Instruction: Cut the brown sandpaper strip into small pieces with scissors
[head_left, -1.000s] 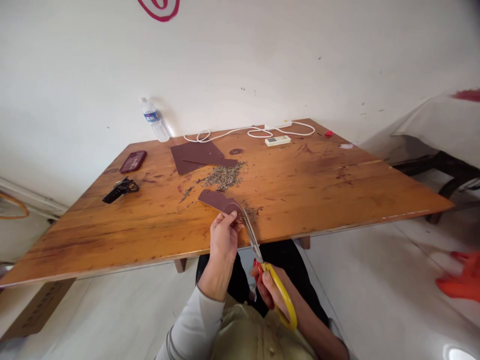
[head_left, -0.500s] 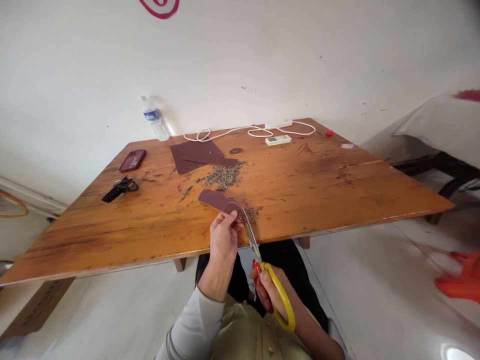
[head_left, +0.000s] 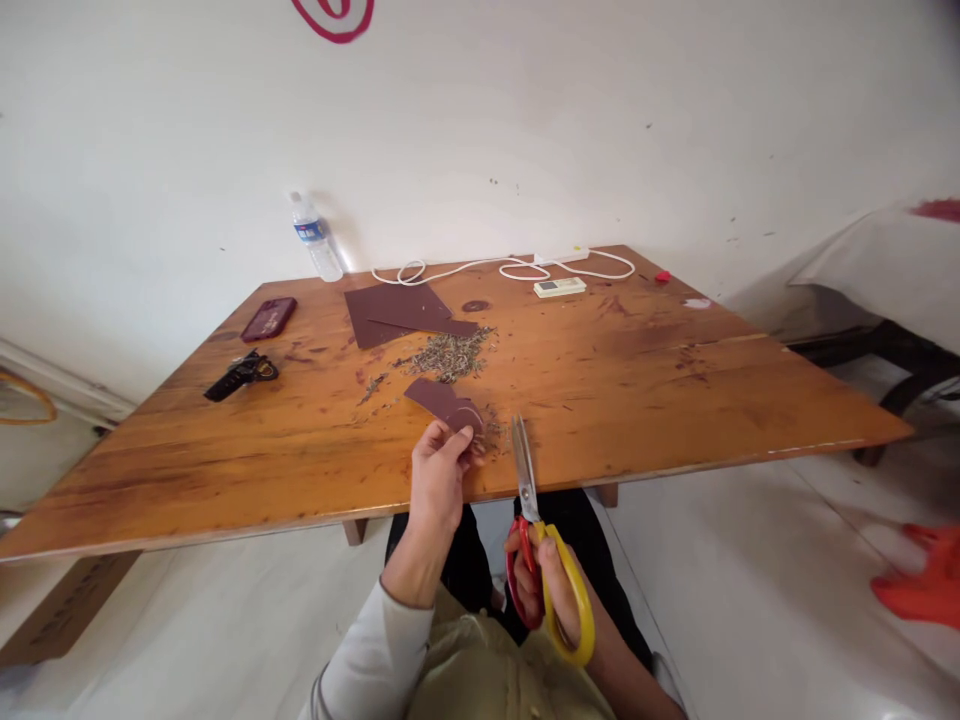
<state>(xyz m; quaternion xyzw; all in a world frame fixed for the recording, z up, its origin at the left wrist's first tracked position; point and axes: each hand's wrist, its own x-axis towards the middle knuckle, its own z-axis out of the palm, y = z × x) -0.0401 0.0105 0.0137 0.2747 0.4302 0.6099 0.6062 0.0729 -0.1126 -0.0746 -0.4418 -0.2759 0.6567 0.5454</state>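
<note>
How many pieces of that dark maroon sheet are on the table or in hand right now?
3: one piece pinched in the left hand, and two overlapping sheets, a large sheet and a narrower strip, lying near the table's far edge. Smaller offcuts may hide among the shavings.

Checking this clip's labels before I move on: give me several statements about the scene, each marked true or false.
1. The left hand holds a dark brown sheet piece at the table's near edge. True.
2. The scissors have blue handles. False: one handle is yellow, the other red, gripped by the right hand.
3. The scissor blades are biting into the sheet piece. False: they point up beside it, apart from it.
4. A water bottle stands at the far edge by the wall. True.
5. The phone lies right of the white cable. False: it lies left of it.
</note>
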